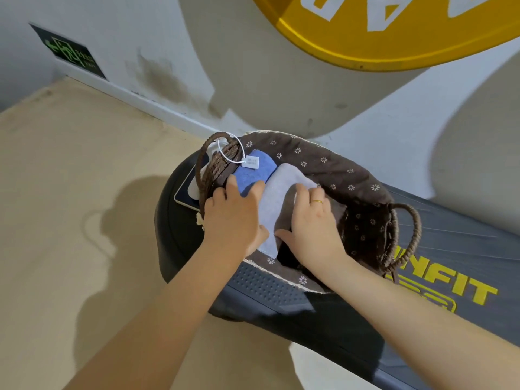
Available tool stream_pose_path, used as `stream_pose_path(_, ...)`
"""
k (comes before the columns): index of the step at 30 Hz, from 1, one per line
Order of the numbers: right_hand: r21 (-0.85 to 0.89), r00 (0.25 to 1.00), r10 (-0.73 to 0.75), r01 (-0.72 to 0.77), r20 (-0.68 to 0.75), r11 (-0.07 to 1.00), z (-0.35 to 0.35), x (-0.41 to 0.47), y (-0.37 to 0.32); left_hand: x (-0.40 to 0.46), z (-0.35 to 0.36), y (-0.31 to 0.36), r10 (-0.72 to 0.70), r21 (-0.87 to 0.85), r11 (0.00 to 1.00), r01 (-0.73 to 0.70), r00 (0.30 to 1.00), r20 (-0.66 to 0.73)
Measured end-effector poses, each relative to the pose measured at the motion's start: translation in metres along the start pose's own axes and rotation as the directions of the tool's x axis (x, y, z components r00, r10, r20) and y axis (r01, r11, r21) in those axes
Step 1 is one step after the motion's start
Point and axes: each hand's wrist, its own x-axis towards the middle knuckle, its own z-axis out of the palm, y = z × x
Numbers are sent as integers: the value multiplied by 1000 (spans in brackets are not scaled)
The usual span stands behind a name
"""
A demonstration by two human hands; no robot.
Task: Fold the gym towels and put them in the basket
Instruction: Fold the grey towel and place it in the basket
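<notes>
Both hands, left (233, 218) and right (315, 223), fingers spread, press white towel (277, 192) into basket (337, 167) beside blue towel (253, 175); uneven push could unfold it.

- the white towel (277, 192) in the basket (332, 161) is partly covered: the left hand (232, 218) lies over its left edge, the right hand (312, 226) over its right.
- the blue towel (253, 174) shows only its far part; the rest sits under the left hand and the white towel.
- the print on the small white tag (251, 162) tied to the basket handle is too small to read.
- the yellow disc (394, 32) is cut off by the top edge, its white letters incomplete.
- the yellow lettering (444, 280) on the dark machine is partly hidden behind the basket.
- a flat device (187, 195) by the basket's left side is half hidden behind the basket.
- the green wall sign (70, 53) is blurred.
</notes>
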Motion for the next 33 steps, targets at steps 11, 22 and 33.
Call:
stream_pose_path(11,110,958,-83,54,275,992,18,6,-1,7,-11,-20,177,155,968,-197,975,133)
stream_pose_path(22,240,976,-84,33,203,970,-43,-2,13,-14,-24,9,171,210,966,-152,982,-76)
stream_pose_path(33,245,950,71,5,-303,969,-112,-117,161,-61,-32,169,426,-41,893,-448,871,-244)
